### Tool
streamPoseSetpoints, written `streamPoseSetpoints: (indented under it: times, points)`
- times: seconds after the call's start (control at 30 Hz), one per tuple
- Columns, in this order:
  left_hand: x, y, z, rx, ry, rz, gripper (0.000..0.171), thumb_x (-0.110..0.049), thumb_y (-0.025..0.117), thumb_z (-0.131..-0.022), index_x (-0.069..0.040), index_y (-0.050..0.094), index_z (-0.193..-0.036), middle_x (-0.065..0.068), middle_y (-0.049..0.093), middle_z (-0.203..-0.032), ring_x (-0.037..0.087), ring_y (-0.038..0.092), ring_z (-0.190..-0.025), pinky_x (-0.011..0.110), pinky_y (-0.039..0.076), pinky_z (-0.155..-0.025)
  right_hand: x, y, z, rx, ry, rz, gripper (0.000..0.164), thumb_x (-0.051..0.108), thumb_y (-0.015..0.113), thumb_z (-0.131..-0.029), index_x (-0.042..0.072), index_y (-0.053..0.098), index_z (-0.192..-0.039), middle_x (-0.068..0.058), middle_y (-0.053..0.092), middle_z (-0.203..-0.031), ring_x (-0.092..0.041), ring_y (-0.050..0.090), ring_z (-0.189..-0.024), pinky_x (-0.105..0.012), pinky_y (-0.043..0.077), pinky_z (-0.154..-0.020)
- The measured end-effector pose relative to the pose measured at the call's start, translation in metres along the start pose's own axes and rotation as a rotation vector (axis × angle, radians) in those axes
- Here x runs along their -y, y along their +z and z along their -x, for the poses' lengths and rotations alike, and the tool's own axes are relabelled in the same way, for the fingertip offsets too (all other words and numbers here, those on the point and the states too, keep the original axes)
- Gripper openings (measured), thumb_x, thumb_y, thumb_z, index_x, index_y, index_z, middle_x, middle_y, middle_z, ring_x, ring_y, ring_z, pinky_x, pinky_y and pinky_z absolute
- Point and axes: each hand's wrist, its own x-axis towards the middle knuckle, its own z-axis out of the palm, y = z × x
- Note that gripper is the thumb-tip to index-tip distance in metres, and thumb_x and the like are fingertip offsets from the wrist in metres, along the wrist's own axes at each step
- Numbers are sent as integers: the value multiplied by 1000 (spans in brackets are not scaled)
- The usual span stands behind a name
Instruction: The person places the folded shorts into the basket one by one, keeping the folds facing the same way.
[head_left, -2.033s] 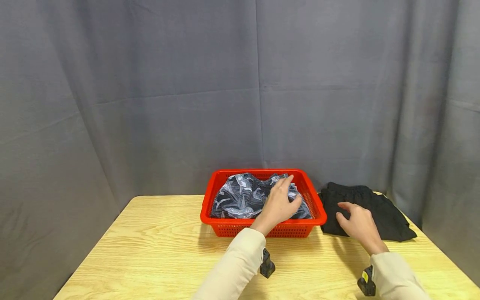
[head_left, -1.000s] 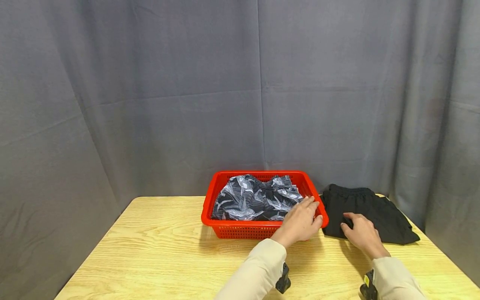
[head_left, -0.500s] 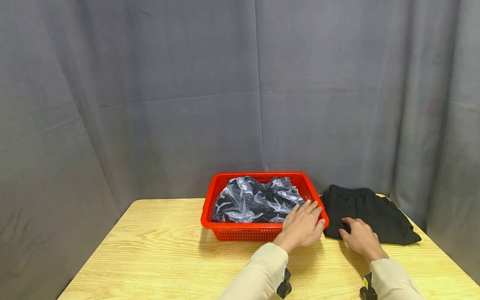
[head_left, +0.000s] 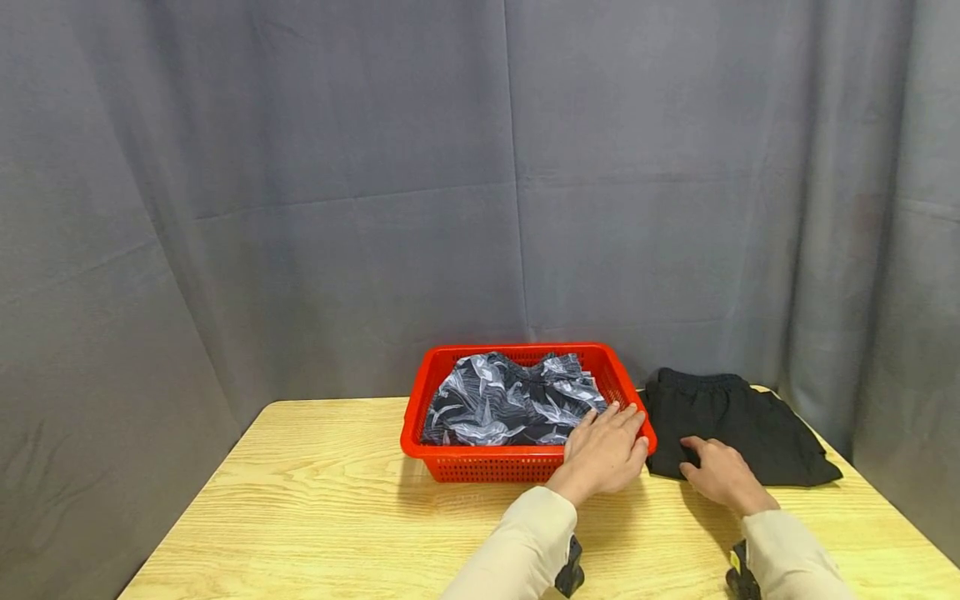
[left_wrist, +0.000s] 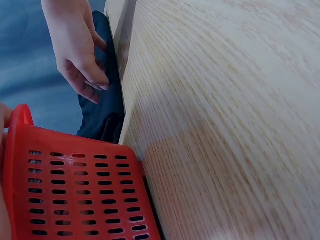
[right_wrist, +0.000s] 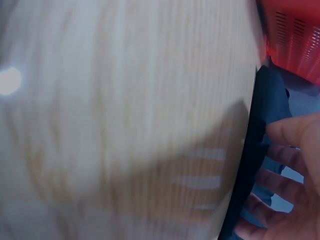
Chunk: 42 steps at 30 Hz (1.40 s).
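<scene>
My left hand (head_left: 606,450) rests with its fingers extended on the front right corner of a red plastic basket (head_left: 487,469). Patterned shorts (head_left: 510,404) in black, grey and white lie bunched inside it. Just over the near part of the black shorts (head_left: 738,425) is my right hand (head_left: 722,475), fingers loosely bent and spread, holding nothing. In the right wrist view its fingertips (right_wrist: 275,127) come right up to the edge of the dark cloth. Only a sliver of my left hand shows at the left edge of the left wrist view, by the basket's rim (left_wrist: 20,117).
The light wooden table (head_left: 315,500) carries the basket near its far edge, with the black shorts flat to the right of it. Grey curtains (head_left: 375,208) hang behind and on both sides. A small black wrist camera (head_left: 570,571) sits under each cuff.
My left hand has moved right and toward me, from over the patterned shorts to the basket's front right corner. My right hand has come slightly lower over the black shorts. Both have been still lately.
</scene>
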Motion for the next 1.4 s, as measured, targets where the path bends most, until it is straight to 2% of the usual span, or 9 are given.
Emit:
streamPoseSetpoints:
  times: [0.17, 0.33, 0.63, 0.77, 0.93, 1.0, 1.2, 1.4]
  points:
    - [1, 1, -1, 0, -4, 2, 47, -37, 32, -102, -24, 46, -146, -10, 40, -149, 11, 32, -138, 34, 24, -111, -3, -5, -3, 56, -4, 0, 44, 13, 65, -85, -14, 57, -118, -37, 56, -112, -55, 52, -105, -60, 43, -86]
    - [1, 2, -1, -1, -5, -4, 47, -37, 32, -102, -25, 47, -145, -10, 40, -148, 10, 33, -137, 34, 24, -111, -4, -9, -4, 98, -30, 2, 54, 17, 73, -78, -16, 55, -118, -36, 57, -114, -54, 51, -107, -60, 42, -89]
    - [2, 1, -1, -7, -10, 4, 47, -38, 32, -102, -25, 47, -145, -12, 39, -149, 9, 34, -136, 34, 24, -111, -8, -8, -7, 81, -45, 32, 54, 15, 74, -75, -16, 56, -116, -35, 58, -111, -53, 53, -105, -59, 43, -87]
    - [2, 1, 0, -11, -10, 13, 47, -37, 33, -102, -25, 47, -145, -12, 40, -148, 8, 35, -136, 34, 24, -111, -11, -7, -7, 69, -81, 51, 52, 8, 74, -71, -16, 57, -114, -33, 60, -108, -52, 55, -101, -58, 45, -85]
    - [2, 3, 0, -20, 1, 7, 48, -37, 33, -102, -24, 48, -145, -11, 41, -148, 9, 38, -134, 34, 24, -111, -17, -5, -6, 19, -200, 106, 51, -6, 78, -60, -16, 60, -107, -27, 64, -97, -47, 61, -90, -54, 49, -79]
    - [1, 4, 0, -22, 4, 4, 48, -37, 33, -102, -24, 48, -145, -10, 41, -148, 9, 39, -133, 34, 24, -110, -19, -6, -6, 11, -227, 117, 51, -7, 79, -60, -15, 61, -106, -26, 65, -95, -46, 62, -87, -53, 50, -77]
    - [1, 4, 0, -26, 4, -2, 47, -37, 33, -102, -24, 48, -145, -10, 41, -148, 9, 40, -133, 35, 24, -110, -21, -7, -5, 18, -244, 132, 51, -2, 83, -64, -12, 62, -109, -26, 65, -97, -47, 62, -89, -53, 51, -73]
    - [1, 4, 1, -21, -5, -8, 47, -38, 33, -102, -25, 47, -145, -11, 41, -148, 8, 40, -132, 34, 24, -110, -22, -7, -2, 10, -241, 138, 50, -21, 73, -61, -11, 63, -109, -27, 64, -100, -48, 61, -90, -55, 51, -72]
